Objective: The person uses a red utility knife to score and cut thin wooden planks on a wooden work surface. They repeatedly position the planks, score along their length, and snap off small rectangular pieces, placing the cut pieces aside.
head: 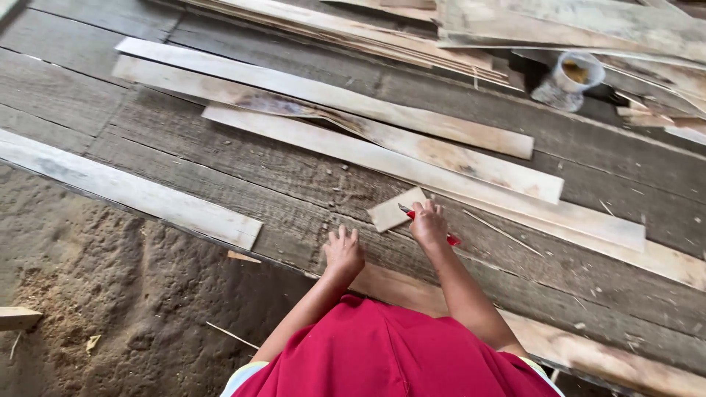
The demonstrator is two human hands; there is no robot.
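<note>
Pretty even, soft daylight is seen across the whole scene, with no harsh glare, and only short, faint shadows are cast under the pale planks (331, 95). The centre is kept fairly sharp, though slight motion softness is noticed around the right hand (429, 224). Wide-angle bending is visible along the edges, especially the top corners.

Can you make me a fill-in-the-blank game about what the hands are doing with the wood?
1. The right hand holds a ____ cutter.
2. The left hand lies flat on the ____ workbench.
3. The cutter's tip touches a small pale ____ piece.
4. A white ____ stands at the bench's far end.

Missing words: red; wooden; wood; cup
</note>
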